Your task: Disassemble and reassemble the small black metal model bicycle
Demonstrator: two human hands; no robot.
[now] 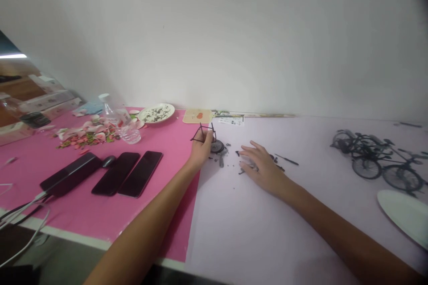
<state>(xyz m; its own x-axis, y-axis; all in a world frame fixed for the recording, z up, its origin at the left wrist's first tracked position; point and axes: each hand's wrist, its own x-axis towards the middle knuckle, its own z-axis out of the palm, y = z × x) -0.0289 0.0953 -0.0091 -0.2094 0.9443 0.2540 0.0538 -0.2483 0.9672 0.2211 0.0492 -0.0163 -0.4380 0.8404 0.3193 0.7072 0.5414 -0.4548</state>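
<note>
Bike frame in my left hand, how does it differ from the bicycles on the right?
The bike frame is gripped in your left hand; the bicycles are clustered on the pale surface. There's one bike frame, but several bicycles. The bicycles have wheels fitted; whether the wheel just below the bike frame is attached, I can't tell. Both are dark, with thin tubes.

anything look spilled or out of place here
Mostly the pink and green pieces, heaped loose on the pink tabletop beside the bottle as if spilled, though perhaps just set out. I can't see clear damage.
</note>
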